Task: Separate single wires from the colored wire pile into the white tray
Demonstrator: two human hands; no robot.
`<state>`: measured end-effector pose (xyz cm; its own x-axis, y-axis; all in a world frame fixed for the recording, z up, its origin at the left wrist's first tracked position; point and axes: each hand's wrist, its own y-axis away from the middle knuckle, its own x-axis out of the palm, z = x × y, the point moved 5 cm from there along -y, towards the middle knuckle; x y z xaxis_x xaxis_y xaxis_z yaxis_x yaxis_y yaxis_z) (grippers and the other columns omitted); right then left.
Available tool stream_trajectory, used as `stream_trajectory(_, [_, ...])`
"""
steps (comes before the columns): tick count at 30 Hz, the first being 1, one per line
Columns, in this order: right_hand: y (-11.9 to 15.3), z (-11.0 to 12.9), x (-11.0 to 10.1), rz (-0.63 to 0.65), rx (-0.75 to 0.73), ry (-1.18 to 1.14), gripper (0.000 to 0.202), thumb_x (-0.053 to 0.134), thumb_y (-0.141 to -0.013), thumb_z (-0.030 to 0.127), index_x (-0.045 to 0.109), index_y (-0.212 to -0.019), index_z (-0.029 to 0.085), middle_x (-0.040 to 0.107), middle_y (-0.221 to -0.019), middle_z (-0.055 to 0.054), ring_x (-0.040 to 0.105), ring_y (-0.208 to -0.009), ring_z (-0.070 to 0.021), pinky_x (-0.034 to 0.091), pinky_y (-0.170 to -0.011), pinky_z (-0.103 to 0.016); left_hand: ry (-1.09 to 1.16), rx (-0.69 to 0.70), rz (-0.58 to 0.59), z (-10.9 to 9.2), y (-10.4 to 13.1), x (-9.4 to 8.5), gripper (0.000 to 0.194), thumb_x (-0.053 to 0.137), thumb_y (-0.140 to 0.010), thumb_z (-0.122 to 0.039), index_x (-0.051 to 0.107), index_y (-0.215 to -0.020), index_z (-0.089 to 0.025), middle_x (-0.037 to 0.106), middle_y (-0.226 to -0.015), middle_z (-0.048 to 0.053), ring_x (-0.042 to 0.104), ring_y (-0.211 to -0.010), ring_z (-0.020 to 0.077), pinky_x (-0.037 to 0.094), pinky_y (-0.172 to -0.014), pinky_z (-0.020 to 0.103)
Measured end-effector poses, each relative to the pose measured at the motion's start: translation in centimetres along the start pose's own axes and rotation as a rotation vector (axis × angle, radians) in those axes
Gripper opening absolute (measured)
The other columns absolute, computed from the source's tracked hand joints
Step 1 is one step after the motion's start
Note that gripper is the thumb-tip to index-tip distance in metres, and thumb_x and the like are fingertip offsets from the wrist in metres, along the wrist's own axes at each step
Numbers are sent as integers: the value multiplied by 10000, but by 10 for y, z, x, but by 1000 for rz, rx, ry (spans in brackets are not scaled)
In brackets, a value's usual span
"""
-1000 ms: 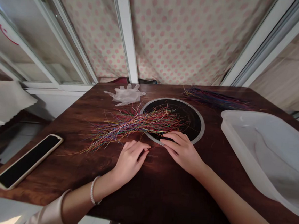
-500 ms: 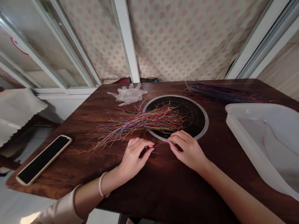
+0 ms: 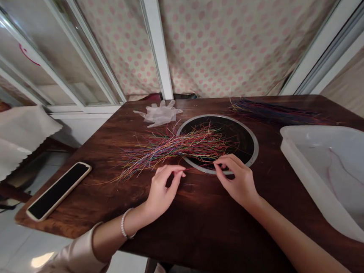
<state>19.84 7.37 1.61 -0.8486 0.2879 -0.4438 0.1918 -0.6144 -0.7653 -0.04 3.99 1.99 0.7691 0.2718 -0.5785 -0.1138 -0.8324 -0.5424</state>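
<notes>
Left hand [image 3: 162,189] and right hand [image 3: 240,180] pinching a red strand [image 3: 198,169] — multicoloured bundle [image 3: 179,146] beyond, red mark [image 3: 29,56] far left

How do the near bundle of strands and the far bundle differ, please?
The near bundle shows bright, mixed colours, while the far bundle looks darker, mostly blue and red. The near bundle lies partly over the black disc; the far bundle lies near the table's back edge. Both are loose, thin strands.
</notes>
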Motion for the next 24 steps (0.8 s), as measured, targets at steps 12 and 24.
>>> stream_trajectory(12, [5,19,-7,-53,-208,124,238,528,-824,14,595,-976,185,686,-999,-92,672,-904,-179,570,-779,-307,13,141,233,-13,-1,7,173,458,-897,-148,625,-901,-190,692,-745,4,615,-720,155,395,-758,316])
stream_trajectory(24, [5,35,1,95,-353,76,183,515,-860,51,638,-947,156,712,-938,-84,678,-932,-187,581,-795,-318,-62,211,214,-14,0,12,68,603,-835,-192,640,-892,-194,705,-730,-5,603,-677,157,382,-737,332])
